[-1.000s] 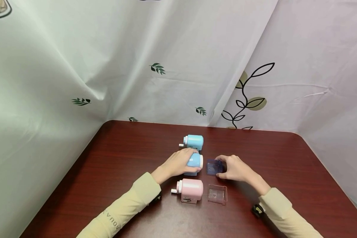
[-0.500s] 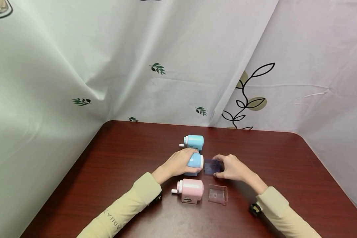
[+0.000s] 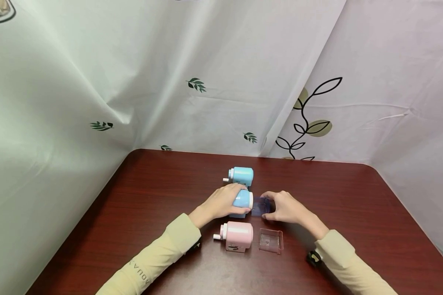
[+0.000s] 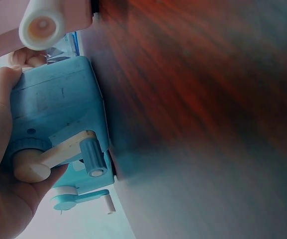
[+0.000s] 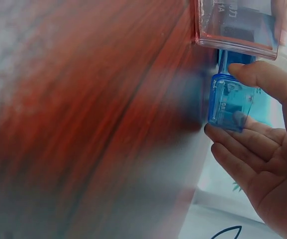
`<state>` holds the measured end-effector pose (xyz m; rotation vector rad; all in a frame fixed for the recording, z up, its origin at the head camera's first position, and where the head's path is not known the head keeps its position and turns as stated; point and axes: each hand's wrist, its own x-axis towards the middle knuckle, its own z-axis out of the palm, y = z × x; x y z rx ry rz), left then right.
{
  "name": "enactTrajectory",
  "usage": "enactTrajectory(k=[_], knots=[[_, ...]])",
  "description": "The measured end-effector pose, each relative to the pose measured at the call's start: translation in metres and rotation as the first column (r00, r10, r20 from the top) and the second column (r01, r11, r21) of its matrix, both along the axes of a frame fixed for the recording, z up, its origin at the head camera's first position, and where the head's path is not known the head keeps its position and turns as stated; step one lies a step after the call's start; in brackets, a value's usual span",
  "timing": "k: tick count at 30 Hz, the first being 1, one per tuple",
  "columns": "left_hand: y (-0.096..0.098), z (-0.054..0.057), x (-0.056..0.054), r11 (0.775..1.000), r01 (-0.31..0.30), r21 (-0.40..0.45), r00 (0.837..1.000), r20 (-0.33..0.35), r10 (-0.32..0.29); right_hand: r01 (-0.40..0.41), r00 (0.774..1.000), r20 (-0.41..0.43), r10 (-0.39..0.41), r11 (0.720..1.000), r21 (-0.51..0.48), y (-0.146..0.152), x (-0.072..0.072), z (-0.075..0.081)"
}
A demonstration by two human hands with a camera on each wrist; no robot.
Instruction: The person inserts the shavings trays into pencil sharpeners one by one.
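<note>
Blue sharpener (image 3: 241,199) — gripped in my left hand (image 3: 224,200); translucent drawer (image 3: 258,207), at the sharpener's white-rimmed end — pinched in my right hand (image 3: 286,208).

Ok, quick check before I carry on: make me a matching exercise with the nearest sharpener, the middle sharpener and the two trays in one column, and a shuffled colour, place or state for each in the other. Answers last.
Column one
1. nearest sharpener
2. middle sharpener
3. dark blue tray
4. clear tray

Column two
A. untouched, just right of the nearest sharpener in the head view
B. gripped by the left hand
C. opaque pink
D. held between thumb and fingers of the right hand

Right pairs
1-C, 2-B, 3-D, 4-A
</note>
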<state>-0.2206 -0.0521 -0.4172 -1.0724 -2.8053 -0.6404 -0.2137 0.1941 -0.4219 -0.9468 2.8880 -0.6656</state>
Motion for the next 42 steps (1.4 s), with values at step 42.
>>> enactTrajectory(k=[42], knots=[[0.001,-0.002,-0.001,1.0,-0.001,0.0,1.0,-0.011,0.001,-0.028,1.0,0.003,0.028,1.0,0.005,-0.012,-0.006,-0.003]])
